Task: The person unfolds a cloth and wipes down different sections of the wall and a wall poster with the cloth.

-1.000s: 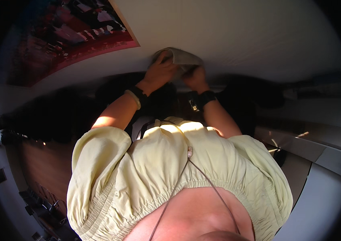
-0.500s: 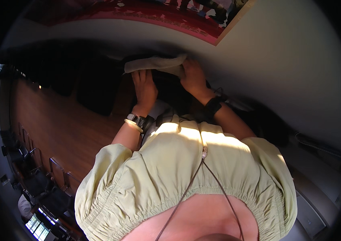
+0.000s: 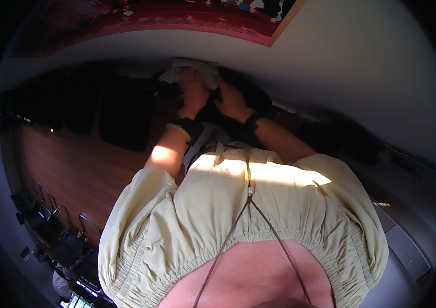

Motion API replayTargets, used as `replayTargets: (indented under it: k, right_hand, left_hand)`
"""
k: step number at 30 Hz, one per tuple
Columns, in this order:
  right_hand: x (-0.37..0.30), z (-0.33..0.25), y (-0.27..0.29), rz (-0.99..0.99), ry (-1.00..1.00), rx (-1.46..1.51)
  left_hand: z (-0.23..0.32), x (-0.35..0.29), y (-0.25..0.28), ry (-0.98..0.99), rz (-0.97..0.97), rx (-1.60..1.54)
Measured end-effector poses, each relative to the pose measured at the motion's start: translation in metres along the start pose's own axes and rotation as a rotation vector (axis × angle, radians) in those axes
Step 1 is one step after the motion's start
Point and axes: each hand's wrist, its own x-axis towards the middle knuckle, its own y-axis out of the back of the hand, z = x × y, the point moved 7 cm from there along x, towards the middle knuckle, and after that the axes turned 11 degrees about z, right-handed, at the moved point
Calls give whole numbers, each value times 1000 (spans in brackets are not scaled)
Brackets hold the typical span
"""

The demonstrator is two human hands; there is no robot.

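Note:
A crumpled pale grey cloth [image 3: 209,72] lies bunched against a dark object at the far side, close to the wall. My left hand [image 3: 193,95] is on it, with the fingers bent into its folds. At the right edge of the cloth, my right hand [image 3: 232,104] pinches it, though shadow hides part of the fingers. Both wrists wear dark bands, and a pale bangle [image 3: 181,131] circles the left one. Beneath the hands the dark object has a rounded edge; its kind is hard to make out.
A white wall [image 3: 341,66] with a framed red picture [image 3: 192,28] rises beyond my hands. To the left stretches a brown wooden surface [image 3: 69,159], bordered by dark chairs [image 3: 64,244]. A dark chair-like shape [image 3: 125,115] stands nearer. A grey-white cabinet [image 3: 403,246] is at lower right.
The cloth has gone from a spread strip to a bunched heap. My right hand has moved left and closer to my left hand, which has shifted slightly right and farther away.

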Motion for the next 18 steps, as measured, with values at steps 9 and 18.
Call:
replayTargets:
  k: [9, 18]
  right_hand:
    - [-3, 58, -27, 28, -373, 705]
    - [-23, 48, 46, 31, -615, 732]
  left_hand:
    - [14, -12, -41, 144, -337, -398]
    - [67, 44, -14, -137, -491, -713]
